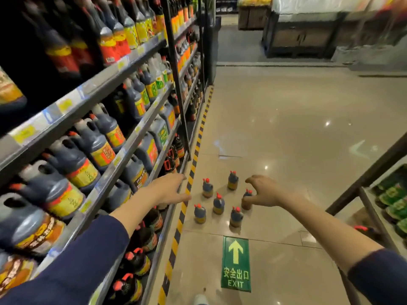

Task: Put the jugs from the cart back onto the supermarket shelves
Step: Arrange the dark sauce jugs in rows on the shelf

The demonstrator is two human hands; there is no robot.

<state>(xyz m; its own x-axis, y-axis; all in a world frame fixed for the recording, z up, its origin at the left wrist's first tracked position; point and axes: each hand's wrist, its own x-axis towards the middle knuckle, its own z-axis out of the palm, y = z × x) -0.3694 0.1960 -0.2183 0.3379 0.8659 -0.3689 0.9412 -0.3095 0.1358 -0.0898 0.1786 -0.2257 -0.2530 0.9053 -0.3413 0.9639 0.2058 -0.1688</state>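
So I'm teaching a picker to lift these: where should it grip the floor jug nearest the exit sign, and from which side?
Probably from above. That jug stands upright with its red cap up and open floor in front. Close on the neck or handle just under the cap; the dark body looks wider and its neighbours stand close. The handle's facing is too small to tell.

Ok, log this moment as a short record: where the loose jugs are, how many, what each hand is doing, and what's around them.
jugs on floor: six small dark jugs with red caps, upright, clustered on the tiles
location: in front of the shelves, just right of the striped floor edge
left hand: open, empty, reaching toward the lower shelf edge
right hand: open, fingers curled, above the rightmost jug; contact unclear
shelves: stocked with larger dark jugs
floor marker: green exit sign nearer the camera than the cluster
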